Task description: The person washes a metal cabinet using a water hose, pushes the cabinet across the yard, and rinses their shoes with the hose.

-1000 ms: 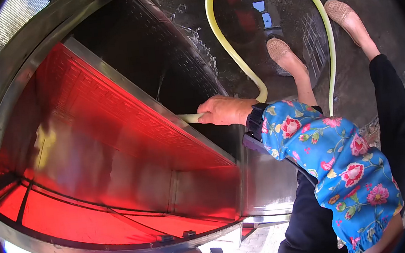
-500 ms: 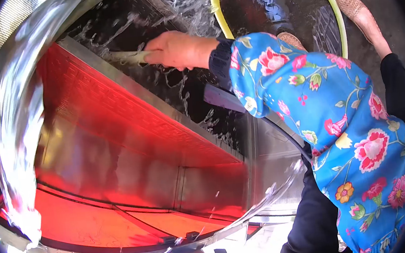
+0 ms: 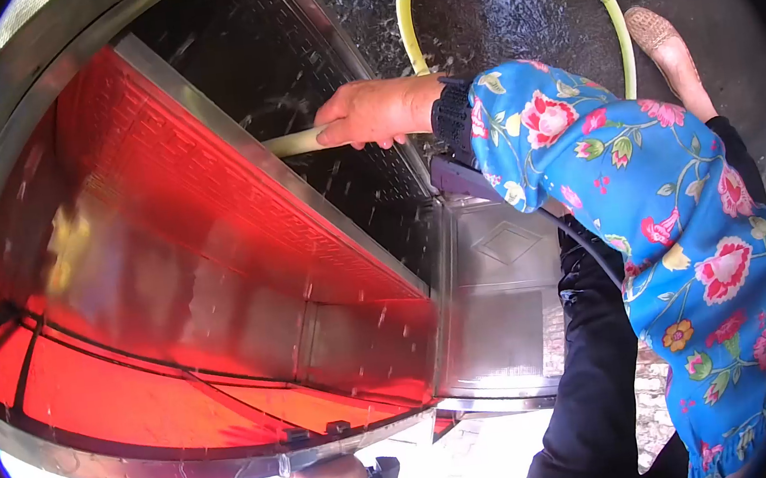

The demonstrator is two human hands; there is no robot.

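Note:
My right hand (image 3: 370, 114), at the end of a blue floral sleeve, is closed around a pale yellow hose (image 3: 298, 142). The hose's end points left, past the metal edge of a tilted metal cabinet (image 3: 200, 99), so its tip is hidden. The cabinet's inside (image 3: 208, 257) looks red and shiny, with embossed pattern along one wall. At the bottom, my left hand (image 3: 335, 473) grips the cabinet's lower rim (image 3: 193, 472); its fingertips are mostly hidden behind the rim. Scattered water drops show over the cabinet.
The hose loops (image 3: 617, 18) over wet dark ground (image 3: 518, 10) at the top. My woven shoe (image 3: 661, 37) stands at upper right. A metal panel with a diamond pattern (image 3: 500, 245) is beside my dark-trousered leg (image 3: 591, 348). A purple-grey bar (image 3: 462, 177) lies under my right sleeve.
My right hand with the hose has moved right and slightly down. The heavy sheet of water at left is gone, leaving drops. My left hand shifted slightly left.

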